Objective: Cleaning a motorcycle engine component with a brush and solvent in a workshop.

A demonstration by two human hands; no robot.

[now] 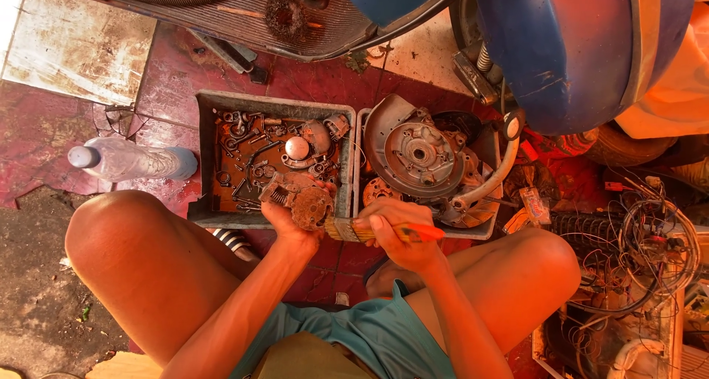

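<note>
I squat over two grey trays on a red tiled floor. My left hand [284, 222] grips a rusty, dirty round metal part [310, 205] over the front edge of the left tray [209, 157]. My right hand [395, 235] holds a paintbrush with an orange handle [422, 233]; its bristles [341, 230] touch the part. The left tray holds several small bolts, rings and oily parts. The right tray [484, 231] holds a large grey engine cover [417, 151] and a curved white tube.
A clear plastic bottle [129, 161] lies on the floor at left. A blue scooter body [569, 46] and its ribbed footboard [244, 13] stand at the top. Tangled wires and a crate [635, 275] fill the right side. My knees flank the trays.
</note>
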